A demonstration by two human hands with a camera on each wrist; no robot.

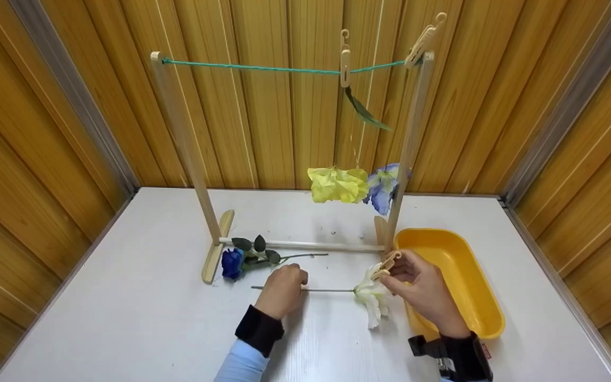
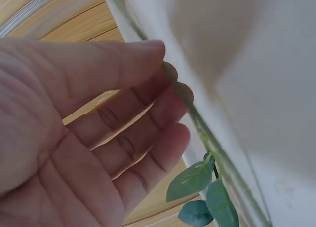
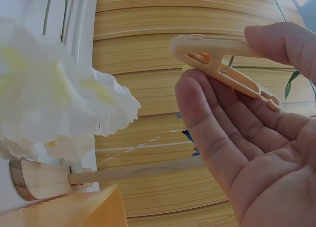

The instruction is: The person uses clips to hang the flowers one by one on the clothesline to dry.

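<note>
Nearest in the head view: left hand (image 1: pixel 282 290) curled down on the thin stem of a white flower (image 1: pixel 372 298) lying flat on the white desk (image 1: pixel 125 318), grip closed around that stem. Right hand (image 1: pixel 422 289) just beside the bloom, pinching a beige clothespin (image 1: pixel 386 265) between thumb and fingertips, above the edge of a yellow tub (image 1: pixel 459 281).

From the left wrist camera: fingers (image 2: pixel 148 113) bent against the green stem (image 2: pixel 207 138), seen from below against the pale desk edge; green leaves (image 2: pixel 197 187) close by. Not visible there: bloom, clothespin, tub.

From the right wrist camera: clothespin (image 3: pixel 222 61) held by thumb tip on top and fingertips beneath, palm open toward the lens; white bloom (image 3: pixel 54 103) blurred and close at the left, not touching the pin. A corner of the tub (image 3: pixel 74 212) and a wooden foot of the rack (image 3: pixel 44 177) low in that picture. Left hand hidden from this camera.

Farther back, head view only: a blue rose (image 1: pixel 233 262) with dark leaves lying on the desk against the wooden rack (image 1: pixel 189 159). Higher up, a green cord (image 1: pixel 252 67) strung between the posts, a yellow flower (image 1: pixel 337 184) and a blue-purple flower (image 1: pixel 385 185) hanging head down near the right post, one pin (image 1: pixel 345 61) on the cord, another pin (image 1: pixel 425 40) at the top of the right post. Behind all, wood-panelled wall (image 1: pixel 284 132).
</note>
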